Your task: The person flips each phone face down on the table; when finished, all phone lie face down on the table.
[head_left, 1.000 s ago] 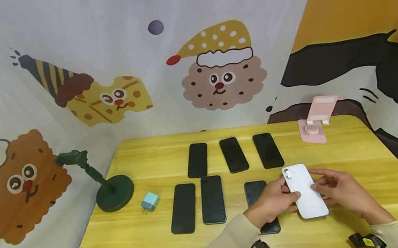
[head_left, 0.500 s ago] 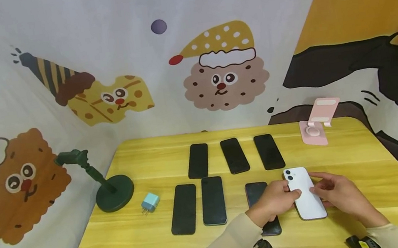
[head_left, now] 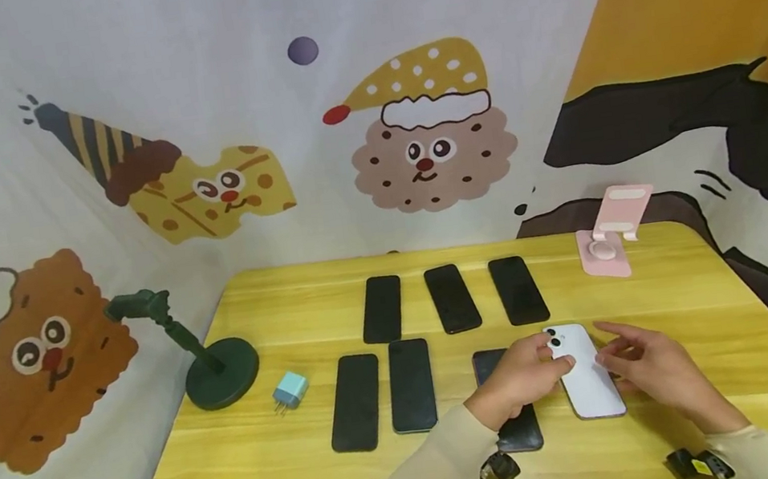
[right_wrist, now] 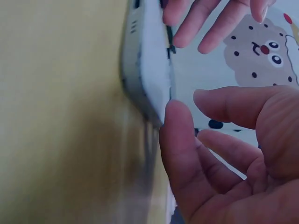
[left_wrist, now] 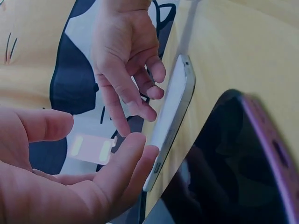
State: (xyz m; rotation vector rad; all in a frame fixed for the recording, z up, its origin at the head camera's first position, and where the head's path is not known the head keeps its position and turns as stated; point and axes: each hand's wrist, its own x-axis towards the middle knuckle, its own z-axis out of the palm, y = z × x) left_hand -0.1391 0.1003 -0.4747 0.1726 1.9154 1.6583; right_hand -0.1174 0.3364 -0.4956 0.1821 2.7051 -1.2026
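Note:
A white smartphone (head_left: pixel 590 382) lies back up on the wooden table, its camera lenses at the far left corner. My left hand (head_left: pixel 527 373) is at its left edge, and the thumb overlaps the phone in the head view. In the left wrist view the thumb and fingers are spread apart, with fingertips close by the phone's side. On the other side is my right hand (head_left: pixel 652 368), fingers loosely bent around no object, one fingertip right at the phone's edge in the right wrist view. A dark-screened phone (head_left: pixel 522 430) with a pinkish frame lies partly hidden under my left hand.
Several black-screened phones lie face up in two rows, among them a front-row phone (head_left: pixel 410 386) and a back-row phone (head_left: pixel 519 290). A pink phone stand (head_left: pixel 606 263) is at the back right. Leftward are a blue charger plug (head_left: pixel 290 389) and a dark green stand (head_left: pixel 222 374).
The white phone, earlier gripped between both hands and tilted up, now lies flat on the table. My fingers have loosened from it, and my left hand has shifted slightly left and away.

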